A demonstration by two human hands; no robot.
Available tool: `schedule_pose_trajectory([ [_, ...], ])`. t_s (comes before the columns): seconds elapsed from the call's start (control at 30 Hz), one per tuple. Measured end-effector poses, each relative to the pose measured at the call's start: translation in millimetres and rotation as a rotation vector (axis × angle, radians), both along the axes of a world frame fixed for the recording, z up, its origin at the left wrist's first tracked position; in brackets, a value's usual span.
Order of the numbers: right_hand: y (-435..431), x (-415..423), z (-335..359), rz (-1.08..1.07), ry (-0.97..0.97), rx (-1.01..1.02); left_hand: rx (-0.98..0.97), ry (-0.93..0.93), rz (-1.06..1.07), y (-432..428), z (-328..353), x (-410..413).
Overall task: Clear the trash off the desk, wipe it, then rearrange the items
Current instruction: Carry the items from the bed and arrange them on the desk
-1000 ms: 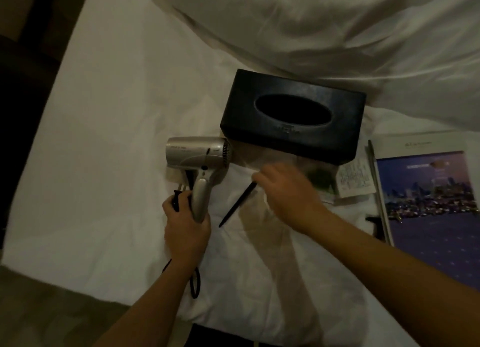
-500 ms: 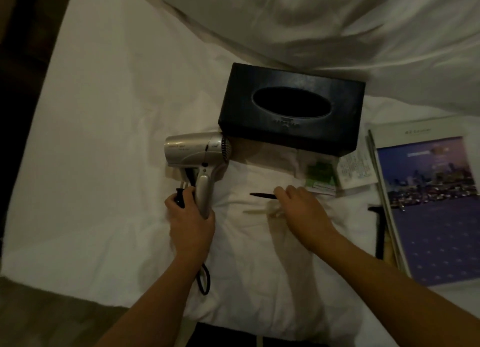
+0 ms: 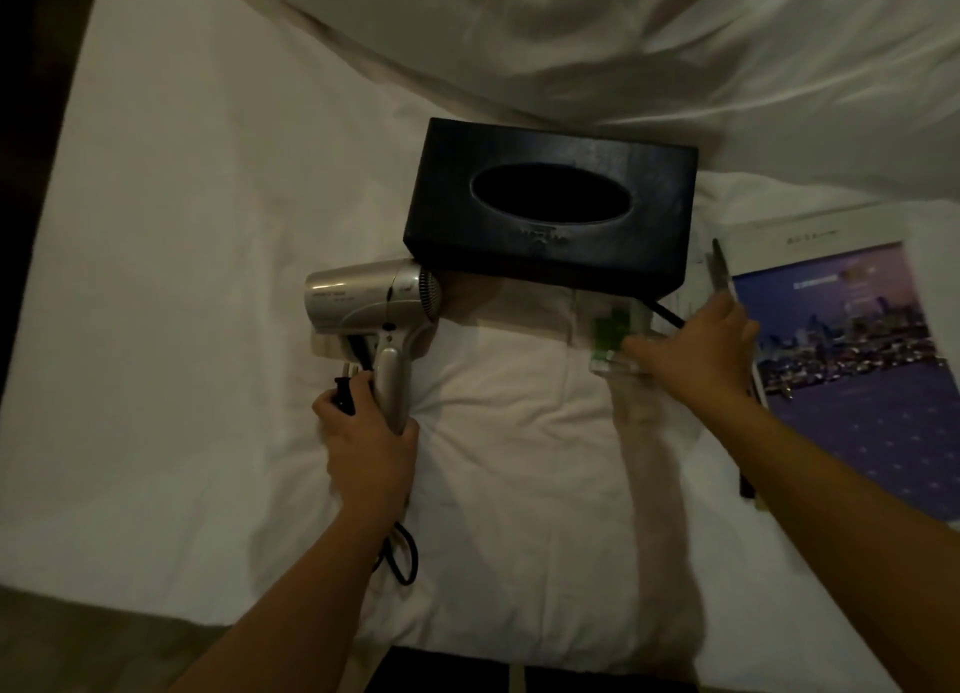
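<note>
Hair dryer [image 3: 363, 297] handle is gripped by left hand [image 3: 366, 438], 8 o'clock of tissue box [image 3: 550, 214]. Right hand [image 3: 696, 349] is seen blurred over clear packet [image 3: 610, 334] at 4 o'clock; its grip cannot be told.

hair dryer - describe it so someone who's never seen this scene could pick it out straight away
On the white sheet, find the black tissue box in the middle. Just off its near left corner lies the hair dryer, its handle gripped by the left hand. It is the only silver, pistol-shaped thing there, with a round grille at one end.
</note>
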State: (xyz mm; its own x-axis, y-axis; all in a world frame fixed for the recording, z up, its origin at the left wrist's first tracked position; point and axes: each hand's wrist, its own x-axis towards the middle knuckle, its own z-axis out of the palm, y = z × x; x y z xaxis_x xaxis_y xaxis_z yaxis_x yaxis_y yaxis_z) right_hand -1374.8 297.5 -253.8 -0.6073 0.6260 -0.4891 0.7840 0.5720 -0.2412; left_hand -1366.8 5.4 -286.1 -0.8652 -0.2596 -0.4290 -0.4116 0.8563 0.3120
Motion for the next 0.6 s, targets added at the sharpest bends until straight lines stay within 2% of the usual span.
schedule_pose_trajectory([
  [0.17, -24.1, 16.9, 3.2, -0.193, -0.038, -0.177, -0.010, -0.009, -0.007, 0.0, -1.3, 0.3],
  [0.43, -42.6, 11.6, -6.3, -0.749, 0.213, -0.625, -0.019, -0.004, -0.005, 0.5, -3.3, -0.3],
  [0.6, -43.2, 16.7, -9.7, -0.994, 0.322, -0.847, -0.020, -0.009, -0.007, 0.7, -2.3, -0.2],
])
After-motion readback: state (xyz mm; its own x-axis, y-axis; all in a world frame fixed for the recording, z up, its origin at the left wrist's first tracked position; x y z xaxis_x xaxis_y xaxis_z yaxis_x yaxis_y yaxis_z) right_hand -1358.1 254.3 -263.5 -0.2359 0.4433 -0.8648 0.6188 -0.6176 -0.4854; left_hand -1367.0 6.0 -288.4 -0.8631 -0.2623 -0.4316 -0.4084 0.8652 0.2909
